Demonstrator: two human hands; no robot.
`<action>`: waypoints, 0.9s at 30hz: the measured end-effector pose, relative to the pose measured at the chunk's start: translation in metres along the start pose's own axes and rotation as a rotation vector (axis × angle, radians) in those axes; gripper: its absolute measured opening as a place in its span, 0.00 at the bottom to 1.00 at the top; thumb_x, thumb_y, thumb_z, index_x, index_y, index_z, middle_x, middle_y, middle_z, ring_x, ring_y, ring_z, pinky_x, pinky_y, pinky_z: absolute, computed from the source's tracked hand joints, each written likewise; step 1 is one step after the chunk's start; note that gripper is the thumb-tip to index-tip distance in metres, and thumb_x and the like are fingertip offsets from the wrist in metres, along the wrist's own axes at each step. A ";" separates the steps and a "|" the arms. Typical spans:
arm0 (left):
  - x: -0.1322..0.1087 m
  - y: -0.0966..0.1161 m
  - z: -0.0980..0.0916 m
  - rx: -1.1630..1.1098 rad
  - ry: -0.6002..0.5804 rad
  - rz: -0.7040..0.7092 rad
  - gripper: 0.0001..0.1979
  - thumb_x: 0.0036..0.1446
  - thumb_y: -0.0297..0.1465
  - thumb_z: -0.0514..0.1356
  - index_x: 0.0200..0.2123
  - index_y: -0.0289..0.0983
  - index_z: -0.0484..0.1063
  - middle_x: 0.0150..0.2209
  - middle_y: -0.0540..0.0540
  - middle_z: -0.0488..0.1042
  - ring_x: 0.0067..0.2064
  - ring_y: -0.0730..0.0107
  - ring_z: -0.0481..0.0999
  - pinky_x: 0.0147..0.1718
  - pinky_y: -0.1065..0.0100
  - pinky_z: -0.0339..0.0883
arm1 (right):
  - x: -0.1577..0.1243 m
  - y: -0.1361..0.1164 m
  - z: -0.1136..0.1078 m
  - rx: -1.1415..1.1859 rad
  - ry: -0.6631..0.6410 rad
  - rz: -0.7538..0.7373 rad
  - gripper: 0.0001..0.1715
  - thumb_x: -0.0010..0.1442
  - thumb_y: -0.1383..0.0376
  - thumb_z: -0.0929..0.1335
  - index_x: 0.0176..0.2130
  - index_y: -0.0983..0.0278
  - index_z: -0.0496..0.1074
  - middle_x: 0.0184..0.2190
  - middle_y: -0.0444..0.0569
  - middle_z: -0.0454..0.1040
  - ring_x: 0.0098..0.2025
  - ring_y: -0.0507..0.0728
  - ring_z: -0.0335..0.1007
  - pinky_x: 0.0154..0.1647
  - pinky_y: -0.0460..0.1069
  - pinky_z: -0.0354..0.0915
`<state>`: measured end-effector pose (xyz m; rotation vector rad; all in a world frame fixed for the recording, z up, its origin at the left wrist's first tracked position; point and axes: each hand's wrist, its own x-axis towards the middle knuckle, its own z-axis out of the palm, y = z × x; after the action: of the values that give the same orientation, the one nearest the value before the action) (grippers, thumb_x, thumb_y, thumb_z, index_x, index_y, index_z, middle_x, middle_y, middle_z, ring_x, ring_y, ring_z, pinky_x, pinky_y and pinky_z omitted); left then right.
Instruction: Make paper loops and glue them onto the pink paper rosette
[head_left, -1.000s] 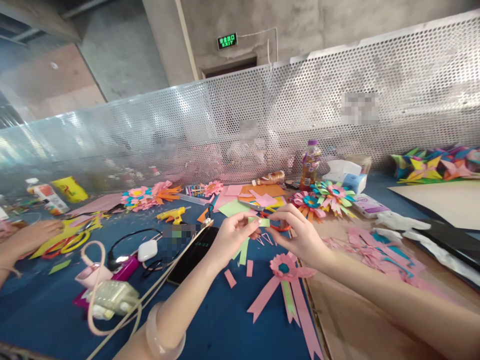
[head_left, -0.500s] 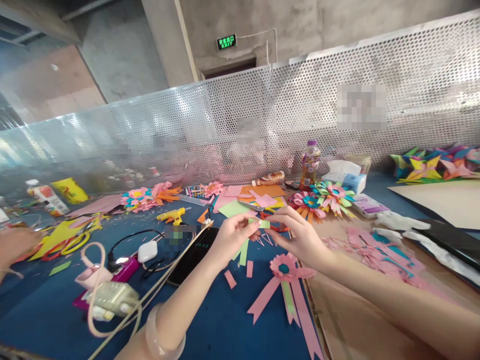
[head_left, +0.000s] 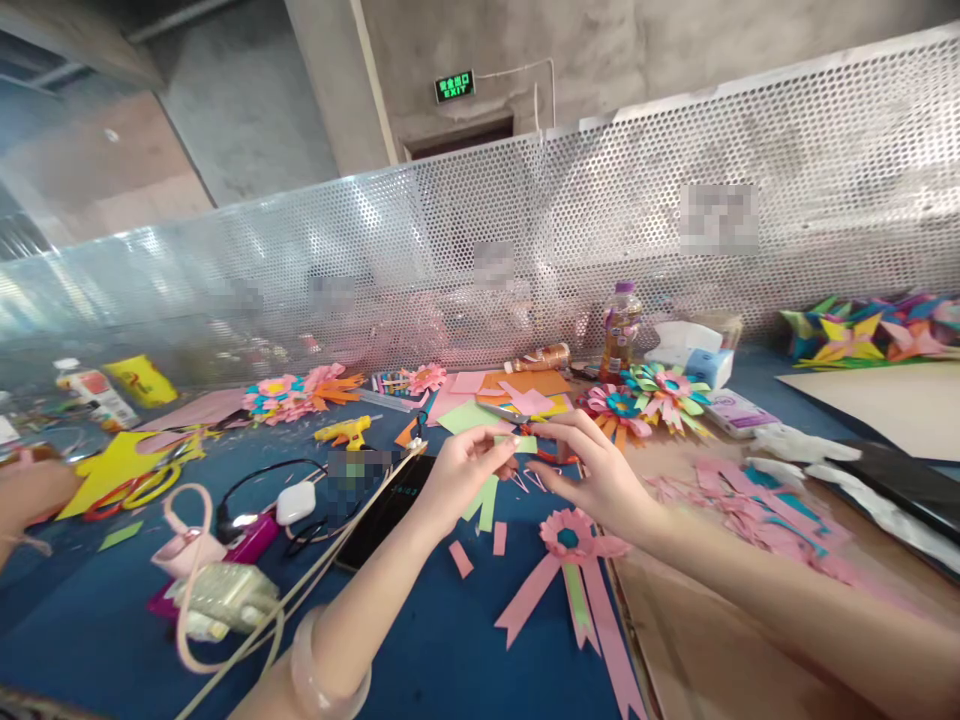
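My left hand [head_left: 466, 478] is closed, pinching a small light-green paper strip [head_left: 525, 443] between thumb and fingers. My right hand [head_left: 592, 470] is beside the strip's right end, thumb and fingers apart; whether a fingertip brushes the paper I cannot tell. Below the hands, a pink paper rosette [head_left: 568, 537] with a blue centre and pink and green tails lies on the blue table. Small pink paper pieces [head_left: 461, 559] and longer green strips [head_left: 487, 503] lie near my left hand. Orange-handled scissors [head_left: 555, 458] lie partly hidden behind my fingers.
A phone [head_left: 386, 510], cables and a purple power strip [head_left: 251, 540] are at left, with a yellow glue gun [head_left: 343, 432] beyond. Another person's hand [head_left: 34, 495] is at far left. Paper flowers [head_left: 670, 390], a drink bottle [head_left: 621, 330] and tissues [head_left: 709, 365] stand before the mesh screen.
My right thumb has moved down, away from the fingers, and more of the green strip shows. The other person's hand at far left has shifted slightly.
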<state>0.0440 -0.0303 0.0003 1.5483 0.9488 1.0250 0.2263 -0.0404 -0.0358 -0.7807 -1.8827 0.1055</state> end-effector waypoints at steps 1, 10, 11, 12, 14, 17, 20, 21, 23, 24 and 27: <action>0.000 0.000 0.000 0.002 0.000 -0.003 0.12 0.53 0.37 0.62 0.36 0.33 0.73 0.24 0.50 0.71 0.28 0.75 0.71 0.31 0.73 0.65 | 0.000 0.000 0.000 0.002 0.002 0.001 0.20 0.58 0.67 0.68 0.50 0.62 0.64 0.41 0.51 0.65 0.34 0.53 0.65 0.34 0.51 0.68; -0.001 0.002 0.001 0.027 0.011 -0.018 0.13 0.52 0.37 0.62 0.37 0.33 0.73 0.25 0.51 0.72 0.28 0.74 0.72 0.30 0.73 0.65 | 0.000 -0.001 -0.003 0.004 0.001 -0.005 0.19 0.57 0.67 0.68 0.49 0.61 0.64 0.40 0.49 0.65 0.33 0.52 0.64 0.34 0.50 0.67; -0.001 0.003 0.001 0.031 0.011 -0.017 0.13 0.52 0.37 0.62 0.37 0.33 0.73 0.25 0.51 0.72 0.28 0.74 0.72 0.30 0.73 0.65 | 0.001 0.000 -0.002 0.003 0.009 0.000 0.20 0.57 0.67 0.68 0.50 0.61 0.63 0.41 0.50 0.64 0.34 0.53 0.64 0.35 0.50 0.67; -0.001 0.003 0.001 0.035 0.011 -0.016 0.13 0.52 0.37 0.62 0.37 0.33 0.73 0.25 0.51 0.72 0.28 0.74 0.72 0.30 0.73 0.65 | 0.001 0.000 -0.002 0.002 0.009 0.005 0.21 0.57 0.67 0.68 0.51 0.62 0.62 0.41 0.50 0.64 0.35 0.53 0.64 0.35 0.50 0.67; -0.001 0.003 0.001 0.046 0.012 -0.013 0.13 0.52 0.37 0.62 0.37 0.33 0.73 0.25 0.51 0.72 0.28 0.74 0.72 0.31 0.73 0.65 | 0.001 0.000 -0.003 0.003 -0.008 0.000 0.21 0.57 0.66 0.68 0.50 0.62 0.63 0.42 0.51 0.64 0.37 0.54 0.64 0.36 0.51 0.67; -0.001 0.004 0.002 0.064 0.012 -0.014 0.13 0.53 0.37 0.62 0.38 0.33 0.74 0.25 0.51 0.72 0.29 0.74 0.72 0.31 0.73 0.65 | 0.000 -0.001 -0.003 0.003 -0.021 -0.011 0.15 0.58 0.67 0.67 0.47 0.62 0.66 0.41 0.50 0.64 0.37 0.54 0.65 0.37 0.51 0.67; -0.001 0.003 0.002 0.080 0.016 -0.020 0.13 0.53 0.37 0.61 0.37 0.33 0.74 0.25 0.50 0.72 0.29 0.74 0.72 0.31 0.73 0.66 | 0.000 -0.003 -0.005 0.002 0.015 0.009 0.18 0.59 0.71 0.63 0.50 0.63 0.63 0.39 0.50 0.64 0.33 0.53 0.64 0.36 0.53 0.67; -0.001 0.003 0.002 0.085 0.019 -0.023 0.13 0.53 0.37 0.61 0.37 0.34 0.74 0.25 0.50 0.72 0.29 0.74 0.72 0.31 0.73 0.66 | 0.000 -0.003 -0.006 0.004 0.015 0.010 0.20 0.58 0.72 0.62 0.51 0.64 0.62 0.39 0.50 0.64 0.33 0.53 0.64 0.36 0.53 0.67; -0.001 0.003 0.002 0.096 0.022 -0.028 0.13 0.53 0.37 0.61 0.37 0.34 0.74 0.25 0.50 0.72 0.29 0.74 0.72 0.31 0.73 0.66 | 0.001 -0.004 -0.007 0.012 -0.009 -0.015 0.20 0.58 0.73 0.61 0.50 0.64 0.63 0.41 0.52 0.64 0.38 0.55 0.65 0.40 0.54 0.66; -0.001 0.003 0.002 0.100 0.022 -0.029 0.13 0.53 0.37 0.62 0.37 0.34 0.74 0.25 0.50 0.72 0.29 0.74 0.72 0.31 0.73 0.66 | 0.001 -0.004 -0.008 0.014 -0.019 -0.030 0.18 0.58 0.73 0.61 0.48 0.63 0.65 0.42 0.52 0.64 0.41 0.56 0.65 0.42 0.54 0.66; -0.001 0.004 0.002 0.105 0.020 -0.029 0.12 0.53 0.37 0.61 0.36 0.34 0.74 0.25 0.50 0.73 0.29 0.74 0.72 0.31 0.73 0.66 | 0.002 -0.005 -0.009 0.015 -0.018 -0.036 0.15 0.59 0.73 0.61 0.45 0.64 0.67 0.42 0.53 0.65 0.44 0.57 0.64 0.44 0.55 0.65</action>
<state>0.0456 -0.0329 0.0035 1.6086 1.0508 0.9848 0.2314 -0.0455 -0.0282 -0.7375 -1.9097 0.1046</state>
